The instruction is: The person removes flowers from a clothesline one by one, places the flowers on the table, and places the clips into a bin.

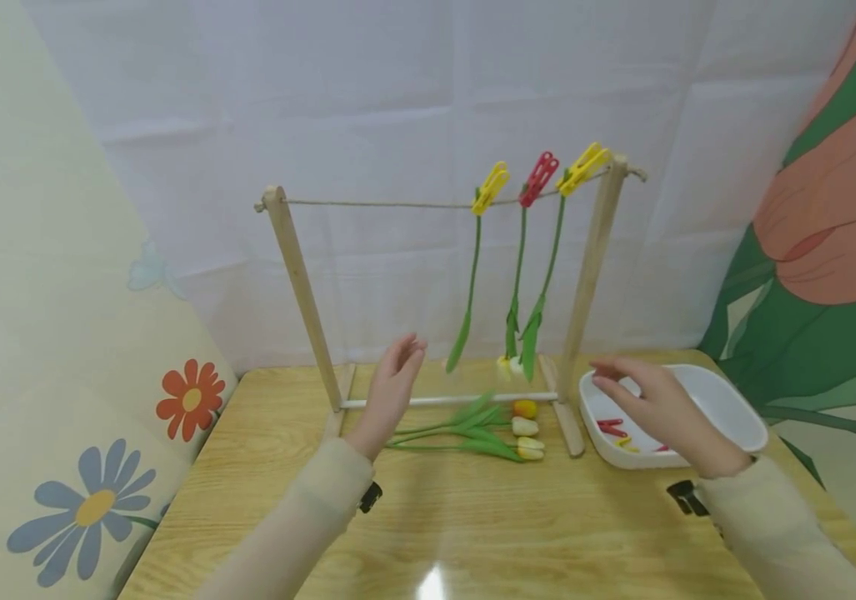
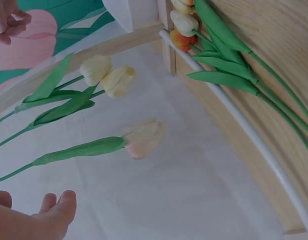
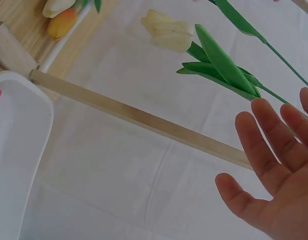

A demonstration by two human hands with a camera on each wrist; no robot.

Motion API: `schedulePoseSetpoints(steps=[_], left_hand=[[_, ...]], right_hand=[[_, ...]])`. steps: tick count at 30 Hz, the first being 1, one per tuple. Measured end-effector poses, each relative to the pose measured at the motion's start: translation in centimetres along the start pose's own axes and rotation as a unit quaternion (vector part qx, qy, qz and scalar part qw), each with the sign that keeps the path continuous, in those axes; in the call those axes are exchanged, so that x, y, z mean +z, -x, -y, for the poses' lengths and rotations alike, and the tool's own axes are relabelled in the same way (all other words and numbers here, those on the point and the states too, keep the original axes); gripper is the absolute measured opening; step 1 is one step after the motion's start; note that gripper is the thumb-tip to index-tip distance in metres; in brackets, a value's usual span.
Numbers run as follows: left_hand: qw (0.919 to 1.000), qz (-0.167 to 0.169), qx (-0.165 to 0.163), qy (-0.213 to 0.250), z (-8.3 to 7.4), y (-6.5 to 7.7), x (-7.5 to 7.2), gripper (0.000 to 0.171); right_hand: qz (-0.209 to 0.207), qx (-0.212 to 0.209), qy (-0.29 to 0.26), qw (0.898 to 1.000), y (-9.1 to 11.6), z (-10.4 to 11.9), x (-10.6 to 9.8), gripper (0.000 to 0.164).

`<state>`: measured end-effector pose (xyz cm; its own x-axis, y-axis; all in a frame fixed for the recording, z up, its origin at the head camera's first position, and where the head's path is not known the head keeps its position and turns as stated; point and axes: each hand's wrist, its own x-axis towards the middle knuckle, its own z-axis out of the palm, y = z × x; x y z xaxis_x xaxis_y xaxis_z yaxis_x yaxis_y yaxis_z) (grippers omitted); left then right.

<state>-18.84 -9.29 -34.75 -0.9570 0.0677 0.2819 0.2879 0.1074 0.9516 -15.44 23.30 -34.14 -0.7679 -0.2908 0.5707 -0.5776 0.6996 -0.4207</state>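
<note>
My left hand (image 1: 392,392) is in the air in front of the wooden rack, its fingers loosely bent around nothing. The right hand (image 1: 648,402) hovers over the white basin (image 1: 753,433); in the right wrist view its fingers (image 3: 269,132) are spread and hold nothing. Three artificial tulips hang heads down from the string (image 1: 382,203), held by a yellow clothespin (image 1: 489,190), a red clothespin (image 1: 538,179) and another yellow clothespin (image 1: 582,169). Below lie three more tulips: an orange tulip (image 1: 524,408), a white tulip (image 1: 525,427) and a pale yellow tulip (image 1: 530,449).
Several loose clothespins (image 1: 611,427) lie in the basin, right of the rack. The rack has a left post (image 1: 300,287), a right post (image 1: 594,267) and a low white bar (image 1: 438,402). A white cloth (image 1: 367,108) hangs behind the wooden table (image 1: 488,533).
</note>
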Motion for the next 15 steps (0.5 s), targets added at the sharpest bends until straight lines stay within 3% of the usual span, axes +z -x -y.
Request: schedulePoseSetpoints(steps=[7,15], left_hand=[[0.9995,0.02,0.021,-0.011,-0.4,-0.9,1.2,0.045],[0.9993,0.02,0.031,-0.008,-1.1,-1.9,2.7,0.047]], right_hand=[[0.005,-0.002,-0.001,1.0,0.0,0.5,0.2,0.023],[0.008,-0.004,-0.005,1.0,-0.1,0.6,0.4,0.022]])
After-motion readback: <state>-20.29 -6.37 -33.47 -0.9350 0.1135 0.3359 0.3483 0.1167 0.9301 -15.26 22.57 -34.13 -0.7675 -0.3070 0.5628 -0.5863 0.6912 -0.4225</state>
